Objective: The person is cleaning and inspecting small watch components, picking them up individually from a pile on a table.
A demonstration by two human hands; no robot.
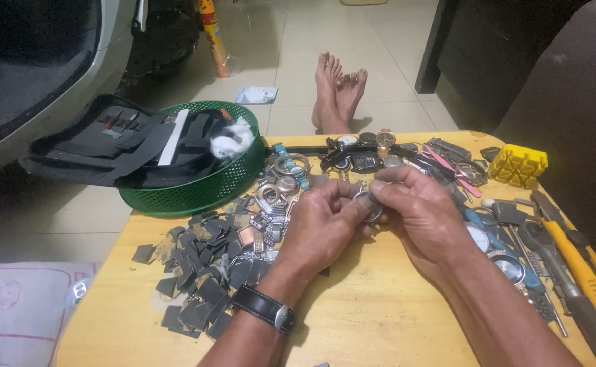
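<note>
Centrally, over the yellow wooden table (379,319), both hands meet on a small round metal watch case (370,206). It is silver-grey and mostly hidden by fingers, so its face cannot be read. The left hand (321,228), a black strap with a metal buckle on its wrist, pinches the case between thumb and fingertips; the right hand (423,211) closes on it from the opposite side. Left of the case lies a heap of flat, dull grey link pieces (199,272). Beyond that heap sits a green mesh basket (209,190). Right of the case lie yellow-handled tools (583,272).
</note>
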